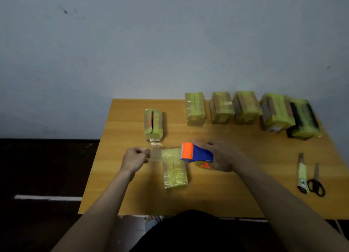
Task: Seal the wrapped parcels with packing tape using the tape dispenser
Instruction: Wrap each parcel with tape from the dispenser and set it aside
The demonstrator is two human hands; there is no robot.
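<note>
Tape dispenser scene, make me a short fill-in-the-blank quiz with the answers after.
1. The right hand grips the orange and ____ tape dispenser.
2. The left hand pinches the end of the clear ____, stretched over the parcel.
3. Along the table's far edge stand ____ parcels in a row.
4. Beside the knife lie black-handled ____.

Answers: blue; tape; five; scissors

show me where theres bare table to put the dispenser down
Bare wood lies between the right hand and the scissors, and along the table's near edge. The back row of parcels is crowded.
</note>
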